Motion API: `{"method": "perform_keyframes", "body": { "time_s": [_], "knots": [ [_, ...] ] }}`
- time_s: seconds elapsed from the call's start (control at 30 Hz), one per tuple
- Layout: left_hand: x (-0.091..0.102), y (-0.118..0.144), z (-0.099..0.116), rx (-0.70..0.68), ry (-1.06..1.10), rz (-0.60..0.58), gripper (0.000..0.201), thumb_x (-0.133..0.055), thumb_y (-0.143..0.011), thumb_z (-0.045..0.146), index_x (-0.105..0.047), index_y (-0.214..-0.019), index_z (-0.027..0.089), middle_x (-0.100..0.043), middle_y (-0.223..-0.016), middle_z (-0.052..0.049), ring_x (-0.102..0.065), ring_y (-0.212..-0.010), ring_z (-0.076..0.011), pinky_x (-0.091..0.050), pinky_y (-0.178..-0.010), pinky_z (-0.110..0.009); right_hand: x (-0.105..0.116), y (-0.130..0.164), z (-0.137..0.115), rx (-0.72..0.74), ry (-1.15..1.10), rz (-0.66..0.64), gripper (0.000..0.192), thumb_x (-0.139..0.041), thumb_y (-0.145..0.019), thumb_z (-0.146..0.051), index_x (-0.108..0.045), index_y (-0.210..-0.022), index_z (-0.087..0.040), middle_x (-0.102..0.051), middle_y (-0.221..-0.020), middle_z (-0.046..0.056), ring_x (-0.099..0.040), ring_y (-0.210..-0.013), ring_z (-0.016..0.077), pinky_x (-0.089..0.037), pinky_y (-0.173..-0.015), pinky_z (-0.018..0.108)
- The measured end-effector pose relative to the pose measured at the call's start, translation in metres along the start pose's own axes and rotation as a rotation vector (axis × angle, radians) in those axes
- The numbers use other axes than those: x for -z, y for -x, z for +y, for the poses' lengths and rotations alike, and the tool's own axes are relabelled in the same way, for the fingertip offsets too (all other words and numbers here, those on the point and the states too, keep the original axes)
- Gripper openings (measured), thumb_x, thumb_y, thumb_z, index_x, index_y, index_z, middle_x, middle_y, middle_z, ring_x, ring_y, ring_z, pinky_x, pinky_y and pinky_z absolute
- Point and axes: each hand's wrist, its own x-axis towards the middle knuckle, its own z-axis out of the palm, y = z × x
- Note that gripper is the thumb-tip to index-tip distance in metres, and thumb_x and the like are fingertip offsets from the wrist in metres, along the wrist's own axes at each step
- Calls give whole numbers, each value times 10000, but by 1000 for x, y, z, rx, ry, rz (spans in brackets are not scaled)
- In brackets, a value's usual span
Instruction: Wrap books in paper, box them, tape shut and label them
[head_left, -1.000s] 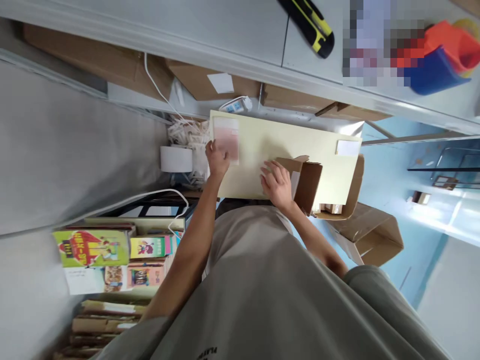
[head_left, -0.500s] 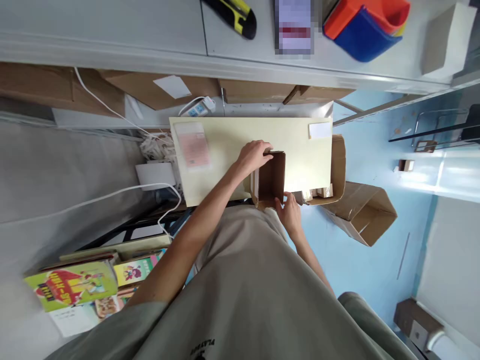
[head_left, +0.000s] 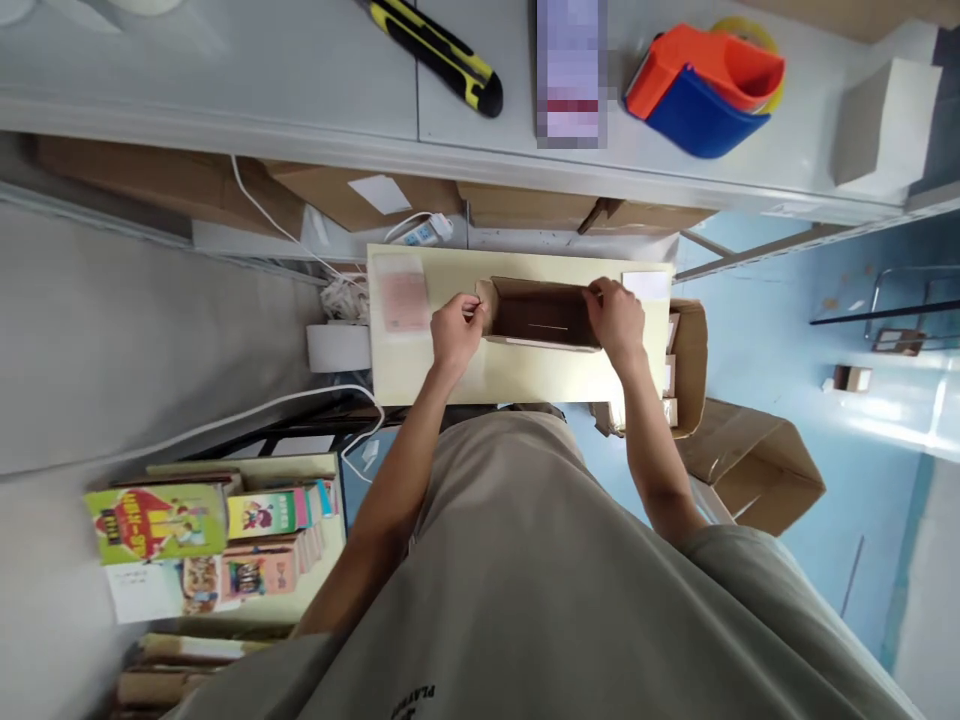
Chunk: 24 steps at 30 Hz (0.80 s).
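Observation:
A brown cardboard box (head_left: 541,312) rests on the cream tabletop (head_left: 525,378), its top open toward me and its long side running left to right. At its left end, my left hand (head_left: 457,335) pinches a flap or edge of the cardboard. My right hand (head_left: 616,318) grips the right end, fingers over the rim and thumb hidden in part. A pinkish printed sheet in a clear sleeve (head_left: 403,296) lies left of the box, and a white paper (head_left: 646,285) lies to the right.
A grey shelf (head_left: 300,110) above carries a yellow-black utility knife (head_left: 439,58), an orange-blue tape dispenser (head_left: 701,95) and a white box (head_left: 889,125). Large open cartons (head_left: 757,465) stand at the right. Books (head_left: 161,525) are stacked at lower left. A white cable (head_left: 262,425) crosses the left side.
The box has turned from lengthwise to crosswise and moved farther onto the table. My hands have spread to its two ends. The view has shifted, showing more of the shelf.

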Motion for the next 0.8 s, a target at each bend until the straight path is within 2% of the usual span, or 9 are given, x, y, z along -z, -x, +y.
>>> {"method": "perform_keyframes", "body": {
  "time_s": [0.13,0.23,0.37,0.43,0.5,0.57,0.67,0.73,0.8],
  "knots": [
    [-17,7,-3,70,50,110,74,-735,-1036,289,-766,-1018,224,-872,-1044,-83,-815,-961,-262,-650,-949,-385,-5,-53,-8,76,45,-43,312,-559,-1173,-312,-788,-1353,-198,-827,-1310,197,-776,-1175,372,-589,-1029,486],
    [-25,6,-3,97,83,122,77,-737,-1040,282,-771,-1025,215,-870,-1055,-95,-817,-977,-263,-655,-953,-382,-18,-66,-5,96,44,-69,340,-546,-1167,-317,-783,-1374,-186,-814,-1330,217,-766,-1189,384,-595,-1050,521],
    [-20,9,-14,47,193,71,288,-681,-1130,468,-796,-1162,207,-863,-1203,-131,-818,-1136,-279,-660,-998,-368,-24,-48,-8,112,49,101,451,-496,-1189,-373,-686,-1534,-154,-689,-1547,271,-684,-1376,415,-582,-1128,594],
    [-9,12,-32,48,220,100,413,-618,-1163,567,-778,-1288,207,-825,-1363,-162,-787,-1286,-302,-656,-1053,-380,-26,-25,-22,186,0,203,493,-426,-1218,-423,-644,-1589,-183,-648,-1593,253,-639,-1458,404,-567,-1180,622],
    [7,14,-59,90,193,166,479,-605,-1163,602,-742,-1385,200,-761,-1494,-197,-735,-1407,-331,-643,-1112,-409,-34,3,-49,310,-114,192,502,-366,-1237,-446,-659,-1575,-218,-691,-1519,216,-664,-1433,373,-582,-1193,603],
    [26,11,-92,157,136,227,493,-625,-1148,587,-716,-1425,190,-724,-1535,-223,-713,-1436,-355,-635,-1140,-442,-54,30,-84,450,-251,76,476,-379,-1241,-441,-700,-1516,-221,-750,-1412,190,-718,-1355,346,-612,-1174,543],
    [53,-4,-142,242,45,274,456,-652,-1118,526,-709,-1425,194,-719,-1516,-223,-729,-1386,-362,-637,-1129,-463,-109,52,-144,577,-372,-145,407,-452,-1224,-364,-717,-1492,-208,-768,-1445,178,-762,-1319,316,-623,-1166,448],
    [66,-19,-169,277,-7,270,430,-685,-1080,451,-715,-1419,189,-706,-1512,-226,-739,-1354,-363,-628,-1141,-475,-154,45,-180,545,-379,-268,399,-507,-1202,-327,-699,-1519,-180,-763,-1476,196,-786,-1295,319,-634,-1136,433],
    [73,-34,-191,306,-31,221,427,-717,-1017,346,-722,-1409,179,-697,-1493,-230,-740,-1337,-364,-614,-1158,-496,-195,23,-208,416,-379,-325,414,-571,-1168,-294,-677,-1537,-140,-743,-1520,240,-783,-1329,331,-629,-1136,437]
  ]
}}
